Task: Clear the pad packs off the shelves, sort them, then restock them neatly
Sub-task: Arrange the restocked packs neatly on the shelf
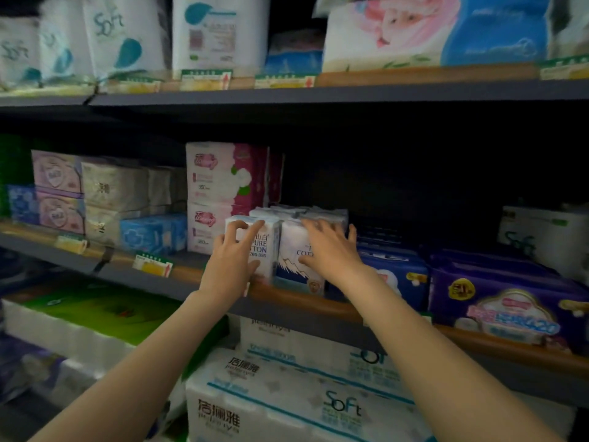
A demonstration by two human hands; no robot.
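A dark shelf (318,97) runs across the top of the frame, with big white tissue packs (220,30) standing on it. Below it, the middle shelf (287,298) slopes from the left edge down to the lower right, with a brown strip along its front.

At the bottom middle sit big white roll packs (274,406) with blue lines. On the right of the middle shelf lie purple pad packs (506,298). Left of the middle, two pink and white pad packs (220,173) are stacked, one on top of the other.

In the middle of the frame, at the front of the middle shelf, stand two white pad packs side by side, touching. The left hand (232,263) has the left white pack (264,247) in its grip, fingers spread over the top and front, thumb low on the front. The right hand (331,250) lies flat and open on the front of the right white pack (293,250), with fingers up at its top edge.

A small yellow price tag (153,266) hangs on the shelf front, left of the hands.
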